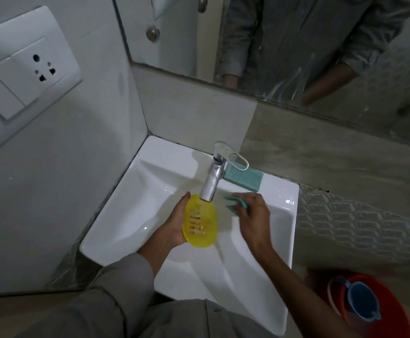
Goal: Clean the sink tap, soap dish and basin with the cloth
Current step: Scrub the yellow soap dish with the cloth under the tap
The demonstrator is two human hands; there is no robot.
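Under the tap [212, 178], left hand [174, 228] cradles soap dish [200, 222]; right hand [251, 213] clutches cloth [234, 203]

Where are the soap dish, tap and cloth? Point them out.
soap dish [200, 222], head view, slotted yellow middle.
tap [211, 181], head view, chrome spout.
cloth [230, 203], head view, teal edge by the fingers.

dim, grey | basin [130, 215] glints | right hand [252, 215] blurred | edges warped

A dim bathroom corner: a wall mirror [296, 45] spans the upper right, grey tiled walls [77, 179] below and left of it. Far left of the mirror — a white switch-and-socket plate [23, 74]. Well below the mirror, at lower right, an orange bucket [394, 320] holds a blue mug [362, 301].
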